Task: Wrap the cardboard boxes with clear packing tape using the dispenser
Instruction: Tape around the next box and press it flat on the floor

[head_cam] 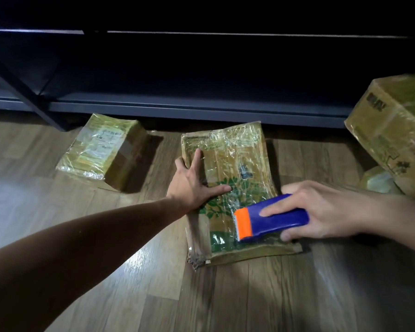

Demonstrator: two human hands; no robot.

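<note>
Wood floor (130, 271) carries three tape-wrapped cardboard boxes. Centre box (228, 164) lies flat beneath the grip, long axis running away from the person; left box (101, 152) is out past the left hand (192, 180); right box (391, 130) is beyond the right hand (326, 212). One blue dispenser (273, 218) lies crosswise, orange cutter (243, 224) pointing left, right hand wrapped round it. Left hand presses flat, fingers spread.

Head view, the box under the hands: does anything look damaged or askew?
Yes. The middle box is ragged and torn at its near left corner, and its clear tape lies wrinkled rather than smooth. The left hand presses it flat while the right hand holds the dispenser. The box at right sits tilted.
</note>
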